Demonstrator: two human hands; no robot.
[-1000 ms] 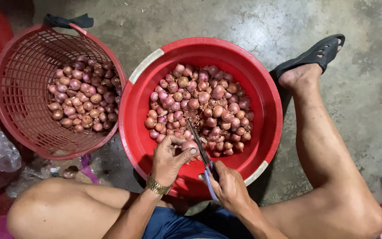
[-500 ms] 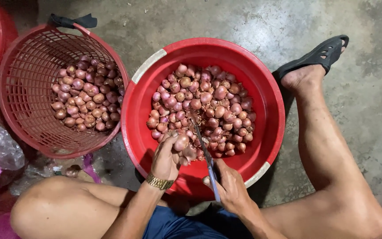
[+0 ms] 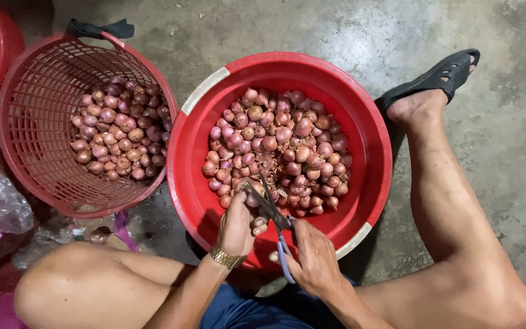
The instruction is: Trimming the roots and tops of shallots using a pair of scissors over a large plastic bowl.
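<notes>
over the red basin (image 3: 202, 183) of shallots, my left hand (image 3: 237, 222) pinches one shallot (image 3: 254, 196) at the near rim; my right hand (image 3: 312, 256) grips open scissors (image 3: 273, 213) against it.

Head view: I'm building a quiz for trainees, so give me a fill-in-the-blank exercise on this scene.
1. The right hand holds a pair of ____ with a blue handle.
2. The left hand holds one ____ over the red tub.
3. The red basket stands to the ____ of the tub in the picture.

Missing words: scissors; shallot; left
</notes>
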